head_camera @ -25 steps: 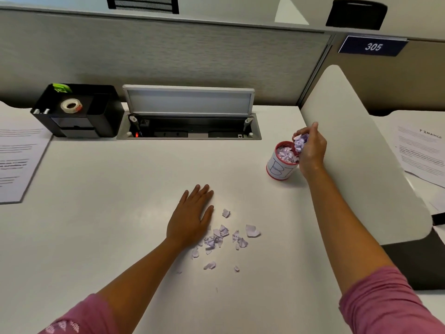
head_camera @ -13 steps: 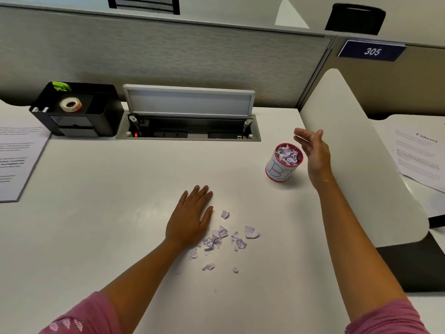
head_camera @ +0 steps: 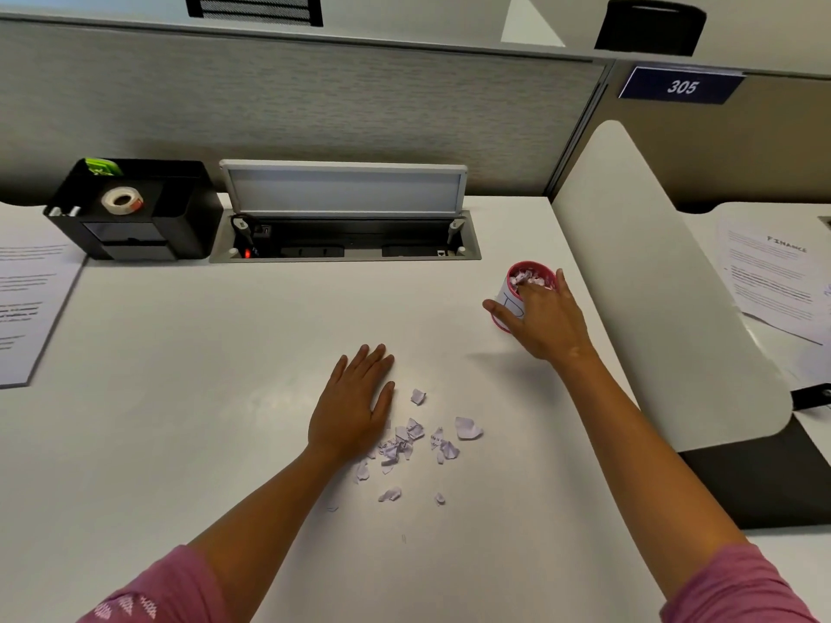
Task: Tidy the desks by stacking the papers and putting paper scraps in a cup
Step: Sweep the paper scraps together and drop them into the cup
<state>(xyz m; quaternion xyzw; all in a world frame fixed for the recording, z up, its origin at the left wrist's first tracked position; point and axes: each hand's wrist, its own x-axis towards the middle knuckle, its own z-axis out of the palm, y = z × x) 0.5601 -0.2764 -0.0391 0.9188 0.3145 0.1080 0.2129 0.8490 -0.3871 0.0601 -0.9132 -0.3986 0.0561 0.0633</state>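
On the white desk [head_camera: 189,397], near its front middle, the left hand [head_camera: 355,406] lies palm down with its fingers [head_camera: 366,359] straight and close together, holding nothing. Just beside its thumb side, a loose scatter of paper scraps [head_camera: 411,438] spreads over the desk, the nearest ones touching the heel of the hand; a larger curled scrap [head_camera: 467,428] sits at the right edge of the scatter, and a few small bits lie apart, closer to the person.

Farther back and to the right stands the red cup [head_camera: 530,269], upright, with a white label bearing a hand-drawn letter (partly hidden by the hand). It is heaped with scraps up to its rim. The right hand [head_camera: 544,321] is over the cup's near side, its fingers pressed down onto the scraps at the mouth and its thumb stretched out to the left of the cup wall; whether it grips the cup I cannot tell.

Just beside the cup on the right rises a white rounded divider panel [head_camera: 652,281]. Beyond it, printed sheets [head_camera: 773,276] lie on the neighbouring desk. At the far left edge lies another printed sheet [head_camera: 27,308], next to a black organiser [head_camera: 180,218] with a roll of tape [head_camera: 122,200] in it. An open cable hatch [head_camera: 346,245] sits at the back middle.
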